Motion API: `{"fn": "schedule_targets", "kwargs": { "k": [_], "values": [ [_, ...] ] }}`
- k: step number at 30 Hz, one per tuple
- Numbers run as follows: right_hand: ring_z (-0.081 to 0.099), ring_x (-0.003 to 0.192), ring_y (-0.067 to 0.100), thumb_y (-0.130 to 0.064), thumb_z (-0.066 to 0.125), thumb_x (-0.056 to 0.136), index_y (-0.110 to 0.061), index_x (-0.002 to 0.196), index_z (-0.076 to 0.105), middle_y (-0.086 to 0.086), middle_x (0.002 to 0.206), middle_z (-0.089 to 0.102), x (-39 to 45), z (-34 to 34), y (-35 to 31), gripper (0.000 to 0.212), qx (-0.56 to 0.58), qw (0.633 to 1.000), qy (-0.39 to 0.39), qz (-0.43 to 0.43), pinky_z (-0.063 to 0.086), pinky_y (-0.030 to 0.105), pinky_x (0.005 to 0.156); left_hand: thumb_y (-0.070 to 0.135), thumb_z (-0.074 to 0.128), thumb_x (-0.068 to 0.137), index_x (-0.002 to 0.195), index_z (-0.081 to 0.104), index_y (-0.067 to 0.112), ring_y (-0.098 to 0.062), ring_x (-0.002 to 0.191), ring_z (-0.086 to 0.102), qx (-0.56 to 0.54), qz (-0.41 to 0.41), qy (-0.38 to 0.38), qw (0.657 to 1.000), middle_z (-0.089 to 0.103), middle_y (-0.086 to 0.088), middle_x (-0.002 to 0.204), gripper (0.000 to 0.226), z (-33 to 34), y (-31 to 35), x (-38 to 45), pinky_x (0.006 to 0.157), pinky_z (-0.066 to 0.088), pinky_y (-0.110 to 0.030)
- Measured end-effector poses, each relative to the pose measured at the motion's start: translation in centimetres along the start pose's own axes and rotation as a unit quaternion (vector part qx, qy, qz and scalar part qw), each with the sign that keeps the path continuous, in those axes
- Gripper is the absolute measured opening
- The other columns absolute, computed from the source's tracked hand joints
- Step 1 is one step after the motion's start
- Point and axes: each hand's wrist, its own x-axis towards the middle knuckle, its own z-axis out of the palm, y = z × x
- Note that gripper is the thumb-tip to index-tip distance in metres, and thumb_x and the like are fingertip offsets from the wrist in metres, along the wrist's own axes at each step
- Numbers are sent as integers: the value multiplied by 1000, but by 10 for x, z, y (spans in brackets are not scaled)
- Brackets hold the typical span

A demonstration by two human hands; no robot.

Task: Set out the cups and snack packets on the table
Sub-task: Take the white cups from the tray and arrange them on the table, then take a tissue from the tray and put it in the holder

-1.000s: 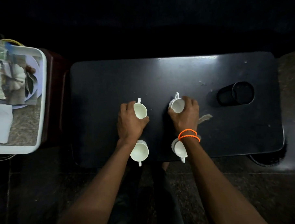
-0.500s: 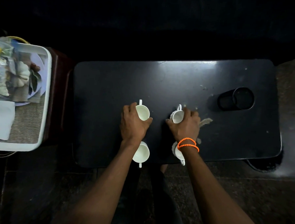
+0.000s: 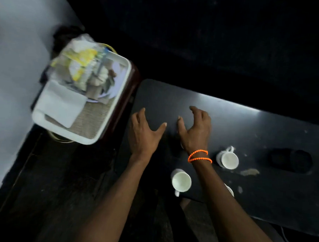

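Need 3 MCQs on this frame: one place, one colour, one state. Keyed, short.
1. Where is the white plastic tray holding the snack packets?
A. on the dark table
B. on a stand left of the dark table
C. on the floor

2. What colour is the beaded bracelet on the right wrist?
A. orange
B. green
C. white

3. What are the left hand and right hand doing?
A. each gripping a cup
B. lifting the tray
C. open, holding nothing

B: the tray sits beyond the table's left edge.
A: the beads are bright orange.
C: the fingers are spread, and the white ceramic cups stand apart from them.
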Motion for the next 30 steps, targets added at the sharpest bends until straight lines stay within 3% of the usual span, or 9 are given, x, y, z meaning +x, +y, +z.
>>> {"fn": "schedule_targets", "kwargs": {
  "k": [8, 13, 18, 22, 27, 30],
  "values": [
    [60, 108, 34, -19, 71, 89, -4, 120, 67, 15, 112, 65, 1, 119, -142, 34, 84, 969, -196, -124, 48, 38, 95, 42, 77, 86, 145, 52, 10, -35, 128, 57, -9, -66, 123, 990, 56, -13, 136, 71, -82, -80, 61, 97, 54, -50],
    [56, 116, 39, -17, 69, 86, 0, 120, 67, 20, 119, 60, 3, 188, -207, 38, 57, 944, -304, -113, 45, 39, 96, 20, 74, 89, 149, 48, 4, -36, 139, 49, -45, -149, 126, 980, 50, -17, 145, 67, -118, -134, 97, 110, 45, -47],
    [49, 122, 40, -47, 68, 86, -3, 123, 62, 20, 128, 55, 10, 238, -238, 58, -75, 947, -299, -90, 44, 44, 101, 15, 71, 91, 151, 46, 8, -35, 138, 52, -38, -163, 62, 984, 48, -14, 151, 65, -137, -158, 115, 114, 41, -47],
    [51, 122, 39, -51, 69, 83, -6, 120, 64, 18, 126, 59, 12, 251, -245, 59, -89, 956, -276, -51, 47, 46, 101, 9, 67, 89, 147, 50, 7, -38, 130, 55, -5, -149, 50, 987, 55, -17, 142, 60, -132, -164, 113, 103, 44, -44],
    [62, 109, 36, -38, 70, 81, -10, 105, 73, 16, 108, 71, 17, 249, -251, 37, -45, 939, -340, -24, 55, 40, 88, 4, 65, 86, 144, 52, 5, -41, 125, 57, 0, -145, 39, 989, 58, -19, 135, 59, -127, -158, 110, 100, 45, -47],
    [64, 76, 29, -27, 76, 78, -12, 69, 68, 7, 69, 64, 24, 239, -248, 18, 32, 932, -362, -13, 40, 30, 61, 4, 64, 89, 143, 54, 6, -40, 127, 57, -41, -167, 59, 983, 56, -18, 138, 55, -128, -149, 109, 101, 46, -47]
  ]
}}
